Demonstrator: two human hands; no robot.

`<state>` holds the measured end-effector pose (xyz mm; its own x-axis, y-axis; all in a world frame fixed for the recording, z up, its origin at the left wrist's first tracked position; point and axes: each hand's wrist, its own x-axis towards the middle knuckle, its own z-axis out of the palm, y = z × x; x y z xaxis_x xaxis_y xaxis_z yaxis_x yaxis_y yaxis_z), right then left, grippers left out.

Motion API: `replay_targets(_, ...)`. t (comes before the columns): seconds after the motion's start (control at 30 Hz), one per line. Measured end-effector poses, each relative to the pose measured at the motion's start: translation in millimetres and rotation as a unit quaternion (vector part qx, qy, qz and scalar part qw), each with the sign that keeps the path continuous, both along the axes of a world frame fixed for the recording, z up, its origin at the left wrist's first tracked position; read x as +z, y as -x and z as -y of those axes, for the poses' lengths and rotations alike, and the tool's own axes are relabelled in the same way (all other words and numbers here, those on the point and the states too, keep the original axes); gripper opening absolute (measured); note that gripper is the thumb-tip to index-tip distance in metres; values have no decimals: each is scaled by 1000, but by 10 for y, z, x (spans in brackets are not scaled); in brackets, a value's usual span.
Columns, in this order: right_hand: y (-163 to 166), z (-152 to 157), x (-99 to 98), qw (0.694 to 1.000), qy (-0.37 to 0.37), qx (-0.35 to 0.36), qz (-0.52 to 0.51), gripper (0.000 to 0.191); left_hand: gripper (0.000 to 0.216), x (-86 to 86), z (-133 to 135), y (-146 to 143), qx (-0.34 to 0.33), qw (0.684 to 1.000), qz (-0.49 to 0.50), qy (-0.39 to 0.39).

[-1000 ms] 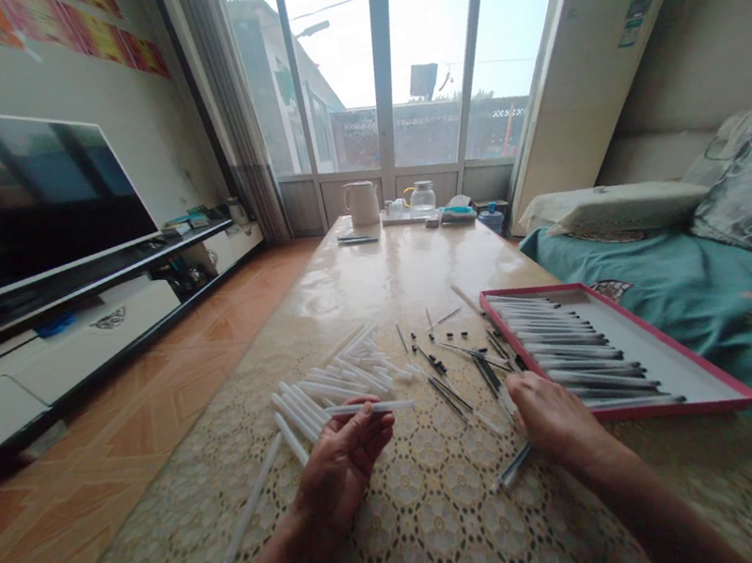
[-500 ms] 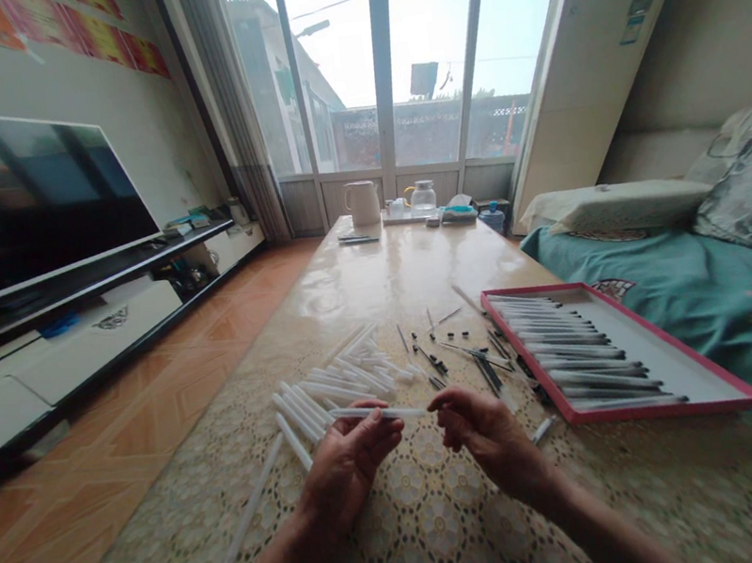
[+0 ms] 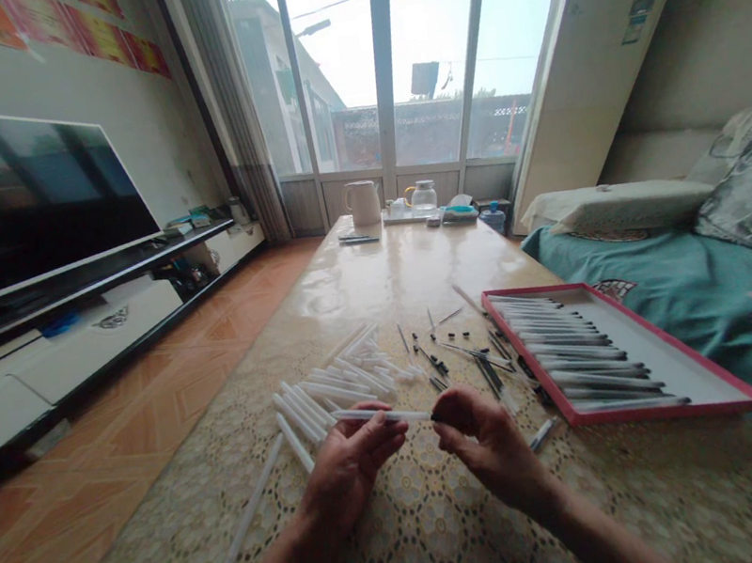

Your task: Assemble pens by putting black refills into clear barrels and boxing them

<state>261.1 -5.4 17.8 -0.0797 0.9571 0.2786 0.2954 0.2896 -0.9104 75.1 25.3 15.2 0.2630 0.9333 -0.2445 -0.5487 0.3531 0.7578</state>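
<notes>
My left hand (image 3: pixel 348 467) pinches a white pen barrel (image 3: pixel 379 415), held level above the lace tablecloth (image 3: pixel 431 539). My right hand (image 3: pixel 491 444) is closed in a pinch at the barrel's right end, holding a small dark part against it. Behind my left hand lies a heap of white barrels (image 3: pixel 335 383). Thin refills and small black parts (image 3: pixel 460 359) are scattered beyond my right hand. A red-rimmed shallow box (image 3: pixel 691 374) at the right holds several finished pens in a row.
A white jug (image 3: pixel 362 203), a glass teapot (image 3: pixel 423 197) and small items stand at the table's far end. A teal-covered sofa (image 3: pixel 729 302) with cushions runs along the right. A large TV (image 3: pixel 15 215) on a low stand lines the left wall.
My right hand left the loose parts near the box, came left with a small dark piece and met the end of the barrel. My left hand has kept the barrel nearly still.
</notes>
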Motion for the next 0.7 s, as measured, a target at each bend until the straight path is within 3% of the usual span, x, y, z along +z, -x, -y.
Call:
replay_targets(0.23,25,0,5,997,32,12,-68,8,17,27,26,-4,0,1000,-6,2)
replay_targets(0.47,56,-20,-31,988,80,8,-131,25,19,27,9,-4,-14,1000,-5,-12)
replay_targets(0.7,30,-33,-138,993,97,2,-60,47,19,10,14,-8,-28,999,-18,-22)
